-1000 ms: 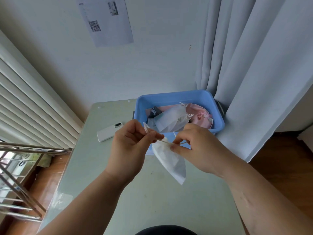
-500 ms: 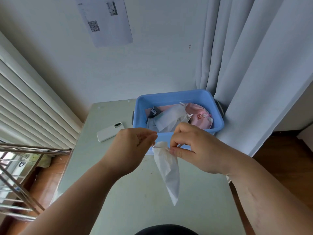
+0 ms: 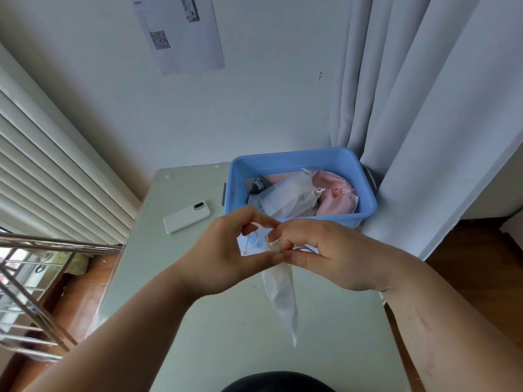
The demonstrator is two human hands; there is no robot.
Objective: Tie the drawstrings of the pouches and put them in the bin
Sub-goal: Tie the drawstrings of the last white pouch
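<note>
I stand at a pale table [image 3: 226, 335] by a white wall; my left hand [image 3: 223, 256] and my right hand [image 3: 334, 256] meet above it, thumb tips close together; both hands pinch the top of a white pouch [image 3: 280, 295]; my fingers curl round its thin drawstring [image 3: 256, 239], which loops between the two hands; the white pouch hangs down from my grip, long and pointy, over the table; just behind my hands sits the blue bin [image 3: 297, 159], at the far right of the table; in it lie a pale pouch [image 3: 288, 193] and a pink pouch [image 3: 336, 193]; a white phone [image 3: 186, 216] lies on the table left of the bin; a grey curtain [image 3: 424, 108] hangs right beside the bin.
</note>
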